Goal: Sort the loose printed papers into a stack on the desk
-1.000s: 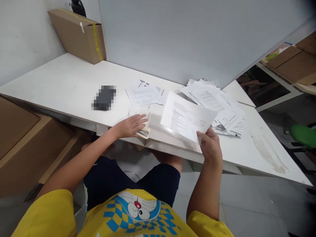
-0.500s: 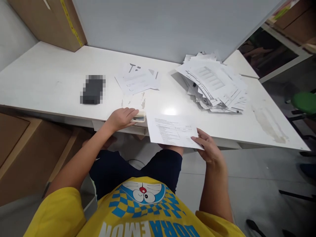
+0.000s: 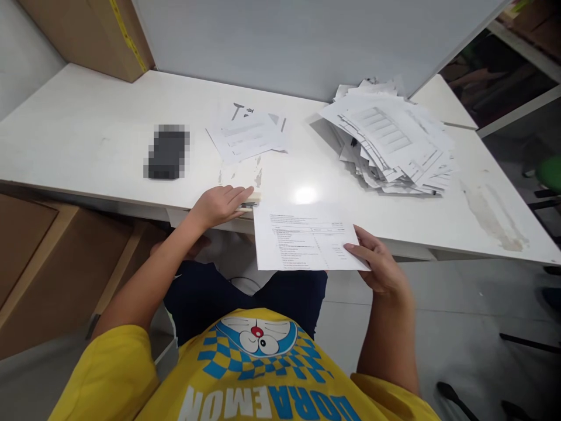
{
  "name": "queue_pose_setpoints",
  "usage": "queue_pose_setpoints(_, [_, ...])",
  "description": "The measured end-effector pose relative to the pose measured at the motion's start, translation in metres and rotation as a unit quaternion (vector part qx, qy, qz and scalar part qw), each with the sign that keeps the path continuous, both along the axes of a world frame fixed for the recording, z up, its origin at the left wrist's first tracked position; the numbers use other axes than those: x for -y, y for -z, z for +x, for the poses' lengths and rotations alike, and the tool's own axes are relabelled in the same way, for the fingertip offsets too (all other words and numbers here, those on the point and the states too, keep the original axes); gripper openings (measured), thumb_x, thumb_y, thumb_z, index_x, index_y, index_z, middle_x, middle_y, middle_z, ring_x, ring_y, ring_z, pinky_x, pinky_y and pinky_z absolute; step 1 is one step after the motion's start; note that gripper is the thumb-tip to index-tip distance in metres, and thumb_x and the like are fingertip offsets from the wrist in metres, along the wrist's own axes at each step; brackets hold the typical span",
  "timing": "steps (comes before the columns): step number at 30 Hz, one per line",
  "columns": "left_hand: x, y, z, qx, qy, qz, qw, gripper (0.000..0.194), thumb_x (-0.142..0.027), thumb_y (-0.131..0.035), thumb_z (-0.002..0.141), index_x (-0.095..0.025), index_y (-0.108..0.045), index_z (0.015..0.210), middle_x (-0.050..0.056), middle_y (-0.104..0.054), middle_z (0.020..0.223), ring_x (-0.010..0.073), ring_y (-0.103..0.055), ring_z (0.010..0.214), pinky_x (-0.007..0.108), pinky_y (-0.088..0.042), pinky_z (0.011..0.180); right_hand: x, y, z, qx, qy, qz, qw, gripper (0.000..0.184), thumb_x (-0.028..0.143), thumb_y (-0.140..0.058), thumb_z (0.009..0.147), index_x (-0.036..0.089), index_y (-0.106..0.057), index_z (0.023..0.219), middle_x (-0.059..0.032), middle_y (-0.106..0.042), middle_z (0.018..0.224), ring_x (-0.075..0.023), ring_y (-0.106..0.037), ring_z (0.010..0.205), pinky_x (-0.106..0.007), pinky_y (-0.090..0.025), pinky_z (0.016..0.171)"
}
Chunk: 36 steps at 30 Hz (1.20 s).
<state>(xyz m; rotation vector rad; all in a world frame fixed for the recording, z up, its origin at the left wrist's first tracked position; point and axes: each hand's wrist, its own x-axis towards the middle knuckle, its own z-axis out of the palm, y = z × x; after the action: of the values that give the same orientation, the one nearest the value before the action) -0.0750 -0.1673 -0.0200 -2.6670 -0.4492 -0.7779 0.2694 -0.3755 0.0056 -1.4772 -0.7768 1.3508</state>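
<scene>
My right hand [image 3: 377,268] pinches the right corner of a printed white sheet [image 3: 302,238], held flat over the near edge of the white table [image 3: 87,146]. Resting palm down at that same edge, my left hand [image 3: 219,204] has its fingers stretched over a small stack of papers [image 3: 250,202]. A big untidy pile of printed sheets [image 3: 390,140] lies at the back right. Farther back, near the middle, sits a smaller set of sheets [image 3: 248,135].
A dark blurred object [image 3: 166,153] lies on the table's left part. A cardboard box [image 3: 92,32] stands in the back left corner against a grey partition [image 3: 284,41]. Brown cardboard [image 3: 44,257] sits under the table at left. A green stool [image 3: 550,175] shows at far right.
My right hand carried the sheet from above the big pile down to the table's near edge and lowered it flat. My left hand stayed on the small stack.
</scene>
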Motion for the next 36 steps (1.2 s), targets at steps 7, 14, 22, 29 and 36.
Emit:
queue_pose_setpoints(7, [0.001,0.000,0.000,0.006,0.002,-0.003,1.000,0.041,-0.040,-0.044,0.102,-0.016,-0.051,0.134,0.011,-0.076,0.105,0.0197,-0.070,0.078,0.030,-0.050,0.059,0.001,-0.005,-0.005,0.007,-0.001,0.005,1.000,0.058,0.036,-0.078,0.077,0.030,-0.063,0.132,-0.0062,-0.069,0.130,-0.0318,-0.070,0.108,-0.038,-0.065,0.066])
queue_pose_setpoints(14, [0.000,0.002,-0.002,0.001,0.001,-0.055,0.999,0.047,-0.047,-0.038,0.103,-0.015,-0.055,0.133,0.015,-0.074,0.110,0.0221,-0.070,0.087,0.033,-0.050,0.064,0.001,-0.005,-0.007,0.005,0.006,0.005,1.000,0.056,0.036,-0.078,0.076,0.030,-0.065,0.130,-0.0058,-0.070,0.127,-0.0309,-0.069,0.109,-0.034,-0.064,0.062])
queue_pose_setpoints(22, [0.002,-0.002,0.000,-0.012,-0.002,-0.011,1.000,0.043,-0.044,-0.039,0.103,-0.015,-0.057,0.129,0.012,-0.075,0.103,0.0206,-0.069,0.081,0.031,-0.049,0.060,-0.003,-0.005,-0.010,0.011,0.010,0.009,1.000,0.054,0.038,-0.079,0.074,0.029,-0.067,0.125,-0.0070,-0.071,0.123,-0.0335,-0.069,0.110,-0.039,-0.064,0.067])
queue_pose_setpoints(29, [0.001,-0.003,0.002,-0.008,0.007,0.009,1.000,0.043,-0.043,-0.050,0.099,-0.015,-0.054,0.132,0.011,-0.074,0.097,0.0205,-0.067,0.073,0.031,-0.046,0.057,0.001,-0.006,-0.002,0.013,0.019,0.002,1.000,0.053,0.037,-0.080,0.074,0.029,-0.067,0.124,-0.0069,-0.070,0.127,-0.0329,-0.070,0.108,-0.041,-0.064,0.073])
queue_pose_setpoints(36, [-0.002,-0.004,0.000,-0.047,-0.006,-0.005,0.999,0.049,-0.047,-0.044,0.101,-0.014,-0.049,0.137,0.013,-0.072,0.101,0.0219,-0.067,0.080,0.031,-0.048,0.063,-0.013,0.005,0.033,0.078,0.152,0.145,0.975,0.048,0.031,-0.078,0.072,0.030,-0.067,0.119,-0.0043,-0.073,0.120,-0.0303,-0.064,0.120,-0.045,-0.057,0.096])
